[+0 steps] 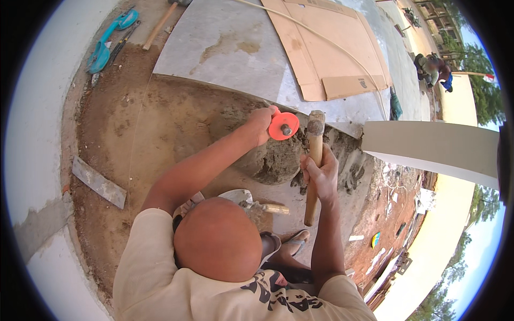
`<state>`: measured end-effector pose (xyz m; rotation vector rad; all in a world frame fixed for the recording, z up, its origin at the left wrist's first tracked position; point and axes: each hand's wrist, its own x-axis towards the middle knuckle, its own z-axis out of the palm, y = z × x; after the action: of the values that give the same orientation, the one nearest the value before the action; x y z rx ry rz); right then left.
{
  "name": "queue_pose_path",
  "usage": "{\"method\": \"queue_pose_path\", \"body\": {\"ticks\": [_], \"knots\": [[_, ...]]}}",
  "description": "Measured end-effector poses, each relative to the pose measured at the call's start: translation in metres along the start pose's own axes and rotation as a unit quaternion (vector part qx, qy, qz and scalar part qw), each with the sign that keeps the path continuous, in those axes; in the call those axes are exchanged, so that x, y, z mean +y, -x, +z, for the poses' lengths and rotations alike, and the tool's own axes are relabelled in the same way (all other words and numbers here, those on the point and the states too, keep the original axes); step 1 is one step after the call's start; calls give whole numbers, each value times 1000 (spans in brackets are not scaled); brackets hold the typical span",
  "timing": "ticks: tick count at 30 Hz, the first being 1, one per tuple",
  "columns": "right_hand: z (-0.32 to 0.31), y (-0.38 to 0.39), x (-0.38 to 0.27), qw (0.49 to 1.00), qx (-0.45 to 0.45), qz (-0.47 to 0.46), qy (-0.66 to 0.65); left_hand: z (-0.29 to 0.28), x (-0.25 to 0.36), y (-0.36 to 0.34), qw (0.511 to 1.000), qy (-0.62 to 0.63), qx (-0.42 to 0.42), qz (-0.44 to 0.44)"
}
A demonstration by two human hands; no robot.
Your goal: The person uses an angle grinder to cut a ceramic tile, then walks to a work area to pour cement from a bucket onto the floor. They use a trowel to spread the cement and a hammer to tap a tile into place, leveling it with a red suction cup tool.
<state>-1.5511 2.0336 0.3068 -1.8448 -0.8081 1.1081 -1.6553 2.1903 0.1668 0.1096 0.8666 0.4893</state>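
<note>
The left hand (pixel 261 124) has its fingers wrapped around a chisel (pixel 283 127) with a round orange guard, its steel end poking up, close by the near edge of the grey slab (pixel 179 51) and above rough mortar (pixel 271 162). Just to its right, the right hand (pixel 323 174) closes its fingers about the wooden handle of a hammer (pixel 316 138), whose head points up, apart from the chisel. A trowel (pixel 274 208) lies nearer the person, and cardboard (pixel 326 48) covers part of the slab.
</note>
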Motion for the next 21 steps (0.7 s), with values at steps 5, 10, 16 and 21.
{"method": "queue_pose_path", "body": {"ticks": [5,10,16,21], "knots": [[-4,1,8,1000,7,12,-10,-9,-2,-13,999,22,-35,27],[-6,0,11,1000,8,14,-16,-8,-3,-12,998,47,-24,37],[-3,-1,13,999,0,17,-30,-13,-7,-16,995,91,-12,39],[1,-2,11,1000,-4,21,-10,-10,-3,-15,994,90,14,53]]}}
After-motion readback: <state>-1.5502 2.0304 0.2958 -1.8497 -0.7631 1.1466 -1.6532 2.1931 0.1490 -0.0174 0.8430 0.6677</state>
